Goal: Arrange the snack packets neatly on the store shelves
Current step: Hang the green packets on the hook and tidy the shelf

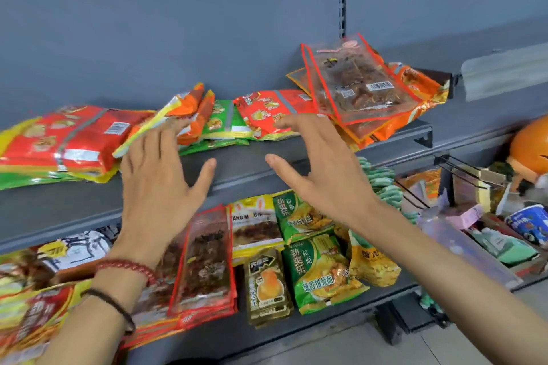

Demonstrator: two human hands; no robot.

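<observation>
On the upper grey shelf [243, 169] lie a stack of red and yellow packets [59, 142] at the left, small orange and green packets [219, 121] in the middle, red packets [267, 112] beside them, and clear red-edged packets [353, 83] leaning at the right. My left hand [160, 184] is spread open over the shelf front, fingertips at the orange packets. My right hand [323, 169] is also open, its fingertips touching or just short of the red packets. Neither hand holds anything.
The lower shelf [296, 320] holds clear red-edged packets [204, 261], green noodle packets [317, 267], a yellow packet [370, 264] and a gold one [267, 284]. An orange round object [530, 148], wire hooks [462, 169] and boxes sit at the right.
</observation>
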